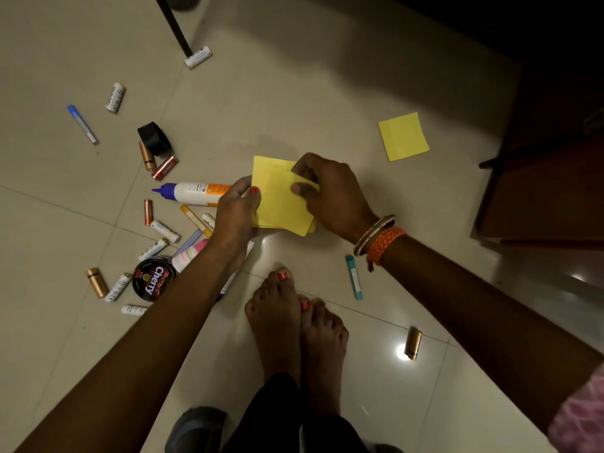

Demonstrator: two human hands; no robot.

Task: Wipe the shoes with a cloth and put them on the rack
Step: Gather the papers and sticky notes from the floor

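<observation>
Both hands on the yellow pad [281, 204]: left hand [237, 207] pinching its edge, right hand [330, 191] curled, peeling the top sheet. No shoes, cloth or rack in sight. Pull too hard and the sheet may tear. Batteries [165, 231] lie beside my feet [294, 318]; one step could roll me.

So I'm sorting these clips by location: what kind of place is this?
Probably a room in a home: glossy beige tiled floor, dark wooden furniture at the right, and household clutter such as a round black Cherry shoe-polish tin and scattered batteries.
</observation>
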